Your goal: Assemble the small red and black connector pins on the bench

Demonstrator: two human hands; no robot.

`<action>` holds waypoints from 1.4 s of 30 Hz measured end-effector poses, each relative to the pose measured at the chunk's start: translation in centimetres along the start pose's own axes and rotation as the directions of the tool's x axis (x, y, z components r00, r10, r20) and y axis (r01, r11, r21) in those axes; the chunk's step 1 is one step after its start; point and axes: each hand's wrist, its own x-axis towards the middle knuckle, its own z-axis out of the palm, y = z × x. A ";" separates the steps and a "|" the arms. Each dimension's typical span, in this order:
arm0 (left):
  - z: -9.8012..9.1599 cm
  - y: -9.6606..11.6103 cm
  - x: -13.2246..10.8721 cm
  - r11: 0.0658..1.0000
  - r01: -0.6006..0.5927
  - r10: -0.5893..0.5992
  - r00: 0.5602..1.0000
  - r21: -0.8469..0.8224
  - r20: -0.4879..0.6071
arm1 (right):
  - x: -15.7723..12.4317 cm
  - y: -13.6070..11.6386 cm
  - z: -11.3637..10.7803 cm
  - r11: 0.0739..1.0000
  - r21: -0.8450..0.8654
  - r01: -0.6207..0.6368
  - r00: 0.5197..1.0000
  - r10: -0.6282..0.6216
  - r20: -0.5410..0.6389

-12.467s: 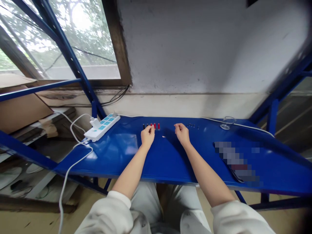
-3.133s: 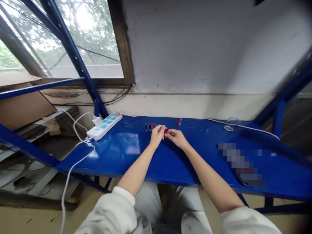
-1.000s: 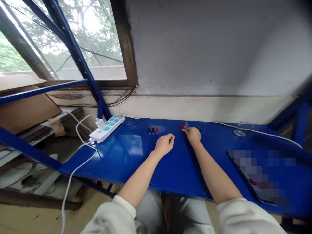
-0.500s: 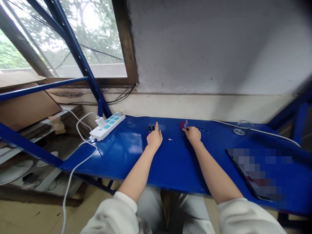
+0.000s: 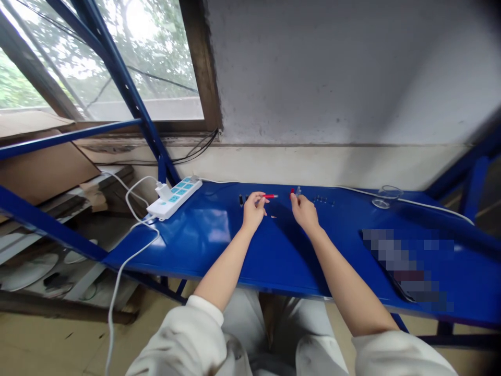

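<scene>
My left hand (image 5: 254, 210) pinches a slim red pen-like stick (image 5: 271, 196) between thumb and fingertips. The stick lies level above the table, its pale end pointing right. Just left of that hand stand small black cylinders (image 5: 241, 200), one partly covered by the fingers. My right hand (image 5: 306, 212) is closed, its fingertips around the lower part of a short red cylinder (image 5: 291, 192), which they partly hide. A clear small tube (image 5: 298, 191) stands right behind those fingers. Between the hands, a small pale scrap (image 5: 273, 216) lies on the blue table (image 5: 282, 250).
Several tiny dark or clear pieces (image 5: 323, 200) lie right of my right hand. Farther right are a clear glass cup (image 5: 387, 197) and a blurred-out flat item (image 5: 399, 266). A white power strip (image 5: 175, 199) with a cable (image 5: 129, 256) occupies the left end.
My left hand, earlier pointing with its index finger and no stick visible, now holds the red stick farther right. My right hand has shifted left onto the red cylinder.
</scene>
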 end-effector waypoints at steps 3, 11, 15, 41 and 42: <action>0.7 0.5 -0.4 0.980 0.039 -0.018 0.994 -0.196 0.112 | -0.7 -0.7 0.7 0.959 0.262 0.111 0.994 -0.110 -0.018; 1.1 1.0 -0.7 0.964 0.052 -0.003 0.983 -0.261 0.184 | -1.1 -1.0 1.1 0.801 0.575 0.167 0.984 -0.171 -0.047; 1.0 0.9 -0.7 0.966 0.036 0.012 0.983 -0.255 0.185 | -0.9 -0.9 1.1 0.774 0.614 0.156 0.984 -0.177 -0.026; 0.8 0.9 -0.8 0.982 0.057 -0.042 0.995 -0.180 0.089 | 0.0 0.0 1.1 0.694 0.688 0.213 0.925 -0.370 0.087; 0.8 1.0 -0.8 0.983 0.058 -0.045 0.996 -0.175 0.083 | 0.0 0.0 1.1 0.690 0.693 0.210 0.926 -0.368 0.086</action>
